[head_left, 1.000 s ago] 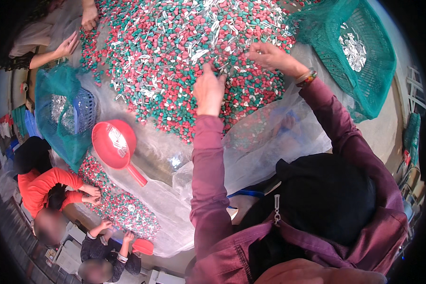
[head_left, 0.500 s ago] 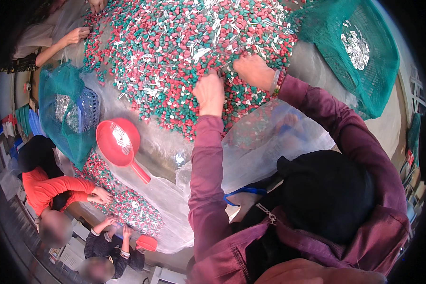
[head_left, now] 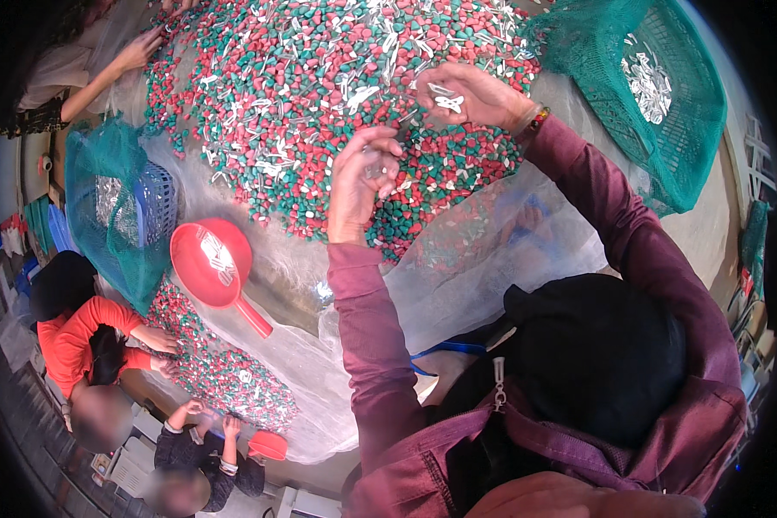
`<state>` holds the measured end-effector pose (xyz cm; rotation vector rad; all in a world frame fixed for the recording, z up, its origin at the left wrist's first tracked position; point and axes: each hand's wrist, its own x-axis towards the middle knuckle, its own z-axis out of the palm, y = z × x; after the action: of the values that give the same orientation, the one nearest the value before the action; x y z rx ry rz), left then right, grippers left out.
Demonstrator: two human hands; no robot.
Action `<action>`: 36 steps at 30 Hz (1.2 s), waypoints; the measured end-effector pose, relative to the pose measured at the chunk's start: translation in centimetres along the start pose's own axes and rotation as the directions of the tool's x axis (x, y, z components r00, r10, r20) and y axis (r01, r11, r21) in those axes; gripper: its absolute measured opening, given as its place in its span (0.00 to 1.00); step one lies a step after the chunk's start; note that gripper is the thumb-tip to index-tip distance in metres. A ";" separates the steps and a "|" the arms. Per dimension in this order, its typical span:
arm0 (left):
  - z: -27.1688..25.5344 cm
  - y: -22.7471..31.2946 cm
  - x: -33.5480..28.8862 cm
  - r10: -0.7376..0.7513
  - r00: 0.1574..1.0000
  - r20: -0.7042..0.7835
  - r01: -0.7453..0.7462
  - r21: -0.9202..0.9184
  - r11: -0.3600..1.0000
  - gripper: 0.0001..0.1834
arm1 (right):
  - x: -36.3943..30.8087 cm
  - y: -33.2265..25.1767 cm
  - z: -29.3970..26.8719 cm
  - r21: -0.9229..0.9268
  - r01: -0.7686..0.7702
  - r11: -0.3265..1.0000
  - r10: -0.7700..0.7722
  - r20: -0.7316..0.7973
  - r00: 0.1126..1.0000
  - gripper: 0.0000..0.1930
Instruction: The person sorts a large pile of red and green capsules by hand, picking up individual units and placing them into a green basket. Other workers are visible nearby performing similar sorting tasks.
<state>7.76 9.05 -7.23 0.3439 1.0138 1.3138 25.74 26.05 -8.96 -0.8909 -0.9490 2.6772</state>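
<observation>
A broad spread of small red, green and white pebble-like pieces (head_left: 276,112) lies before me, with slim white and silvery pieces scattered over it. My right hand (head_left: 483,102) is turned palm up above the spread. Several slim white pieces (head_left: 445,99) rest in its cupped palm under the curled fingers. Over the near part of the spread is my left hand (head_left: 363,177), its palm turned inward and its fingers curled. Something greyish and shiny shows in that palm, too blurred to name.
A red scoop (head_left: 211,263) holding silvery pieces lies at left. Green mesh covers a blue basket (head_left: 160,198) at left and a basket (head_left: 704,129) with silvery pieces at right. Clear plastic sheeting (head_left: 483,259) lies nearby. Other people's hands (head_left: 160,341) work at left.
Both hands have lifted and turned their palms up from the pieces. The right rose slightly farther away, showing white pieces; the left shifted left. At left, the red-sleeved person's hands moved left.
</observation>
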 end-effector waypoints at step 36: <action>1.0 -2.8 3.2 0.201 0.934 -0.295 0.270 0.952 0.143 0.11 | -1.9 0.3 -7.7 -0.997 0.003 0.075 -0.572 -0.041 0.819 0.12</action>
<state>10.06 11.44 -10.06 1.1295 2.1875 0.3813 31.77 29.15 -13.03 -1.1509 -2.4760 0.9909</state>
